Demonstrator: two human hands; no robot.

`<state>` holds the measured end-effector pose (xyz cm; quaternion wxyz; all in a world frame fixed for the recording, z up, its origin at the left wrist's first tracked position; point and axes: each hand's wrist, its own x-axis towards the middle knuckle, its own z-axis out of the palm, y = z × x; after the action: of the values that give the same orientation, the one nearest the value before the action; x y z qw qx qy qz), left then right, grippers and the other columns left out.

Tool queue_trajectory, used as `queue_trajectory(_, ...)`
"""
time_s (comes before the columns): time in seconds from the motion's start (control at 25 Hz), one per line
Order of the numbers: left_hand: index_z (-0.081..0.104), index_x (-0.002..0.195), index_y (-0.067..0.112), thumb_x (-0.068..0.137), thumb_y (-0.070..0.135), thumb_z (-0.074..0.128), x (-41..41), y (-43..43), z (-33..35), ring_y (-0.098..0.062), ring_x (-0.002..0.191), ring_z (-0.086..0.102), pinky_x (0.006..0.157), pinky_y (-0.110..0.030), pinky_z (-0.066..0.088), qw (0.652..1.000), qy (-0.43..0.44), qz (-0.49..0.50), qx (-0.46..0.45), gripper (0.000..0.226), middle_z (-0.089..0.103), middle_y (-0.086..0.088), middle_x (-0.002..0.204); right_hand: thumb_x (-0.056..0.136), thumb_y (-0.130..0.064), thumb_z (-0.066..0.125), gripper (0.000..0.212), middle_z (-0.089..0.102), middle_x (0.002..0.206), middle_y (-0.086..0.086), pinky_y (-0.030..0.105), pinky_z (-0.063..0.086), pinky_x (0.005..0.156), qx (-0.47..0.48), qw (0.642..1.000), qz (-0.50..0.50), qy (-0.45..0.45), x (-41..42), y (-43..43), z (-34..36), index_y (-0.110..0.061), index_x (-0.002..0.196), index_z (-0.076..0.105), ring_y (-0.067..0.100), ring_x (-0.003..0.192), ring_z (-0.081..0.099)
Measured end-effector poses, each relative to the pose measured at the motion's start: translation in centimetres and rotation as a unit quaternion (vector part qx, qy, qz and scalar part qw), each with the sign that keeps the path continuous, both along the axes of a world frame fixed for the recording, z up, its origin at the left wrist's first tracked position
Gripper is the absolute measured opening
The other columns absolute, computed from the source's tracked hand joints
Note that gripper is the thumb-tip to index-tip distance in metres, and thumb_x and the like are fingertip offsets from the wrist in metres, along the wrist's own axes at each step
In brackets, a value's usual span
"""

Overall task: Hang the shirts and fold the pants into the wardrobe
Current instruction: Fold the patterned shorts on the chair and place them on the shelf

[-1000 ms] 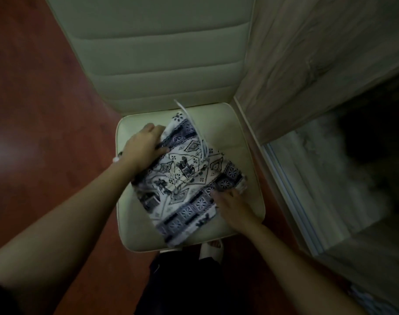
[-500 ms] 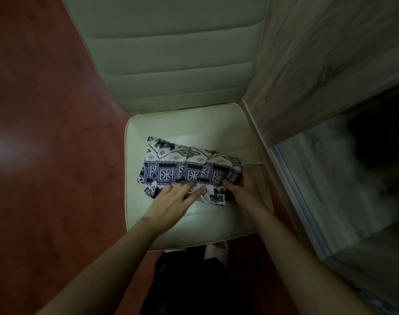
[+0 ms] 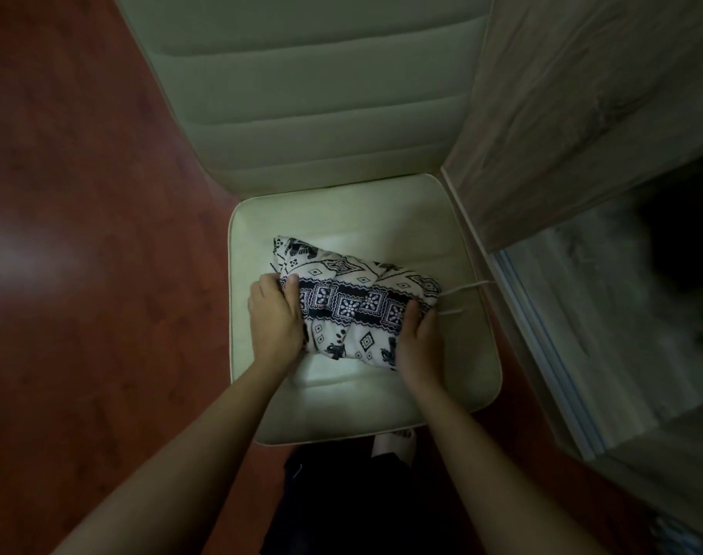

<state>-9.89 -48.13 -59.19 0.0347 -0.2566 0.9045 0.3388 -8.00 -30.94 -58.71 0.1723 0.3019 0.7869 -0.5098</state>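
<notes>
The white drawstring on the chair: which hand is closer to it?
Right. The right hand grips the folded pants at the end where the drawstring trails out; the left hand grips the opposite end.

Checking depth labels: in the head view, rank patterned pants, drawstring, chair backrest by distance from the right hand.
1. patterned pants: gripped by the right hand, on the seat.
2. drawstring: just right of the pants.
3. chair backrest: far, beyond the seat.

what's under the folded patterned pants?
The cream chair seat; the patterned pants lie on it. Left hand and right hand grip their ends. Anything between cloth and seat is covered.
</notes>
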Motion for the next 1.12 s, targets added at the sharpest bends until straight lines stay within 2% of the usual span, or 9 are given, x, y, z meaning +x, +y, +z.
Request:
queue_trajectory(0.08,0.048,0.097,-0.002,0.1,0.029,0.039,-0.9,-0.7,-0.3,-0.037,0.093,0.046,0.077,-0.042,0.034,0.999,0.04,-0.023,-0.028,0.032,0.049,-0.023,0.098,0.1,-0.033,0.03,0.048,0.05,0.137,0.015,0.03,0.039,0.097,0.051,0.998,-0.01,0.032,0.3,-0.1,-0.7,-0.009,0.141,0.036,0.03,0.123,0.05)
queue_trajectory(0.2,0.047,0.1,0.001,0.1,0.033,0.035,-2.8,-2.7,0.2,-0.038,0.093,0.047,0.069,-0.044,0.036,0.99,0.047,0.0,-0.133,0.034,0.046,-0.023,0.103,0.101,-0.025,0.03,0.037,0.061,0.117,0.022,0.029,0.043,0.078,0.11,0.983,-0.112,0.098,-0.1,1.9,-1.5,-0.001,0.12,0.052,0.034,0.104,0.06)
queue_trajectory(0.28,0.046,0.103,0.003,0.1,0.037,0.034,-3.7,-3.5,0.2,-0.039,0.096,0.048,0.067,-0.044,0.038,0.986,0.021,-0.002,-0.163,0.036,0.045,-0.021,0.108,0.101,-0.023,0.03,0.035,0.062,0.111,0.024,0.034,0.045,0.075,0.122,0.978,-0.124,0.113,-0.3,2.6,-2.0,0.002,0.114,0.051,0.035,0.098,0.061)
queue_trajectory(0.36,0.047,0.107,0.006,0.099,0.038,0.034,-3.8,-3.2,0.0,-0.037,0.102,0.048,0.073,-0.044,0.04,0.99,0.003,-0.041,-0.138,0.036,0.047,-0.019,0.11,0.101,-0.024,0.032,0.034,0.061,0.109,0.025,0.039,0.047,0.074,0.137,0.979,-0.101,0.109,-0.4,2.2,-2.2,0.003,0.114,0.048,0.037,0.096,0.061)
queue_trajectory(0.52,0.043,0.134,0.01,0.098,0.035,0.035,-2.6,-1.8,0.2,-0.03,0.128,0.037,0.099,-0.044,0.029,0.979,0.062,-0.094,-0.169,0.045,0.043,-0.015,0.138,0.091,-0.028,0.038,0.036,0.051,0.116,0.023,0.047,0.044,0.088,0.272,0.936,-0.047,0.22,-0.6,1.6,-1.4,-0.006,0.119,0.038,0.036,0.103,0.052)
queue_trajectory(0.64,0.028,0.145,0.009,0.098,0.039,0.024,-1.9,-0.2,-0.2,-0.017,0.142,0.017,0.112,-0.041,0.013,0.943,0.094,-0.252,-0.195,0.057,0.027,-0.008,0.154,0.093,-0.021,0.038,0.038,0.044,0.138,0.021,0.044,0.028,0.108,0.295,0.896,0.135,0.305,-0.6,-0.9,-0.3,-0.007,0.128,0.037,0.03,0.128,0.038)
queue_trajectory(0.72,0.019,0.147,0.012,0.099,0.044,0.012,-1.9,0.5,-1.3,-0.013,0.142,0.01,0.115,-0.04,0.004,0.907,0.07,-0.341,-0.237,0.058,0.018,-0.003,0.154,0.094,-0.026,0.032,0.046,0.032,0.15,0.013,0.041,0.016,0.114,0.306,0.878,0.254,0.267,-0.5,-2.6,-0.9,-0.01,0.138,0.034,0.023,0.14,0.021)
queue_trajectory(0.88,0.014,0.149,0.021,0.097,0.055,0.006,-3.1,0.0,-3.4,-0.017,0.145,0.008,0.115,-0.042,-0.007,0.857,0.034,-0.43,-0.281,0.062,0.01,-0.002,0.156,0.093,-0.05,0.027,0.06,0.014,0.157,0.003,0.053,0.009,0.111,0.369,0.851,0.337,0.162,-1.9,-1.1,-3.6,-0.026,0.147,0.02,0.021,0.144,0.008)
queue_trajectory(1.12,0.008,0.149,0.02,0.095,0.056,0.009,-5.0,-0.2,-4.3,-0.018,0.145,0.008,0.116,-0.047,0.006,0.862,0.04,-0.426,-0.271,0.065,0.008,-0.004,0.157,0.087,-0.063,0.029,0.067,0.008,0.158,0.008,0.065,0.005,0.105,0.366,0.848,0.36,0.131,-4.2,0.1,-4.2,-0.038,0.147,0.012,0.036,0.144,0.007)
